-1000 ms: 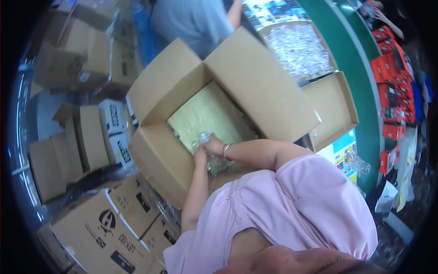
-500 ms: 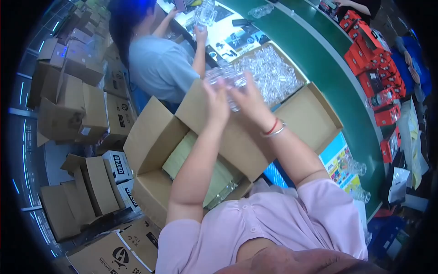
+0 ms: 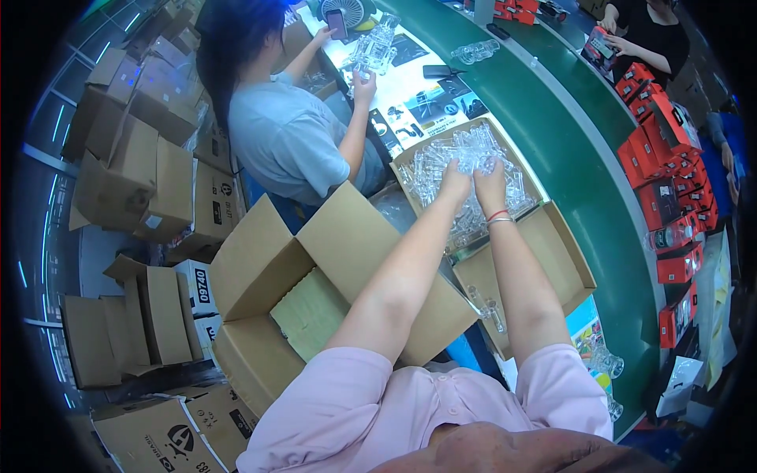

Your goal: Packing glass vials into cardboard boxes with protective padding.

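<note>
My left hand (image 3: 455, 186) and my right hand (image 3: 490, 186) are side by side over a shallow cardboard tray (image 3: 524, 164) heaped with clear tube-like pieces. Between my curled fingers is a cluster of clear tube-like pieces (image 3: 475, 163), hard to tell apart from the heap beneath. A red cord and a silver bangle circle my right wrist. Below my forearms, a second shallow cardboard tray (image 3: 564, 248) holds a few loose clear pieces (image 3: 487, 309). Left of my left arm stands an open carton (image 3: 256, 272) with a pale greenish sheet (image 3: 311, 315) inside.
A co-worker in a grey-blue shirt (image 3: 288, 142) sits at the far left, holding a phone (image 3: 336, 24) and a clear piece. A green bench (image 3: 579, 165) curves along the right. Red boxes (image 3: 658, 150) line its far side. Cartons (image 3: 122, 173) are stacked at left.
Both hands have moved away and to the right with the clear pieces, from above the open carton's flap to the heaped tray. The view has shifted slightly.
</note>
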The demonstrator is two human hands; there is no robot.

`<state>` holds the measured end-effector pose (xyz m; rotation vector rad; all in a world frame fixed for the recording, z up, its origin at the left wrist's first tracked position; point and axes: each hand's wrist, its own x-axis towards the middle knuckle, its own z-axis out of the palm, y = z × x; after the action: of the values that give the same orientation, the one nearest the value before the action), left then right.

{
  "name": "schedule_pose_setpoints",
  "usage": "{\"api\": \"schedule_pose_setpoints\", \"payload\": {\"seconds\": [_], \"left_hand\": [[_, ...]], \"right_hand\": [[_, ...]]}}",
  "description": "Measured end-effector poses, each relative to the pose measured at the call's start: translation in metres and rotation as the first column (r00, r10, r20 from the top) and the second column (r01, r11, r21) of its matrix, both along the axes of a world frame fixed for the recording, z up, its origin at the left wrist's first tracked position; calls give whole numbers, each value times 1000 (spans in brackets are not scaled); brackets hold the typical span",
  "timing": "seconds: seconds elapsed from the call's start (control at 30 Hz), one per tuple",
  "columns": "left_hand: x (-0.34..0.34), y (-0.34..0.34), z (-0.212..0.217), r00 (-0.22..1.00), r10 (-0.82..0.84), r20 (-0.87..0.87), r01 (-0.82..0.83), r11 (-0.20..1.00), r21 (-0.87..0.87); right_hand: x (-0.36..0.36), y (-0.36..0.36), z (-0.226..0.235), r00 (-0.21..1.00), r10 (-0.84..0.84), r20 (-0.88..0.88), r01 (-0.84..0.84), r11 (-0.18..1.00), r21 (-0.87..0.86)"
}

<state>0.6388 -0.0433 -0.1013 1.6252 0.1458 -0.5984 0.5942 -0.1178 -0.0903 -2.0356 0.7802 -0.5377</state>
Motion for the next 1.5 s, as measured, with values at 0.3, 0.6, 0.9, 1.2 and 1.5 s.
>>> {"api": "schedule_pose_setpoints", "payload": {"seconds": [0.3,0.6,0.9,1.2,1.5], "left_hand": [[-34,51,96,959,-132,252,191,954,-229],[-114,374,68,540,-40,840,-426,848,314],[-160,460,-48,940,-337,46,116,444,889],[-175,454,-64,869,-477,128,75,383,921],[-190,457,-6,912,-370,178,107,632,768]], "right_hand": [[-20,-11,-37,984,172,-52,-172,816,-552],[-110,102,160,581,777,243,-790,610,-62],[-194,204,151,-6,978,-209,-960,-64,-273],[-191,239,125,90,902,-423,-945,-57,-322],[-164,287,101,44,793,-607,-946,-162,-281]]}}
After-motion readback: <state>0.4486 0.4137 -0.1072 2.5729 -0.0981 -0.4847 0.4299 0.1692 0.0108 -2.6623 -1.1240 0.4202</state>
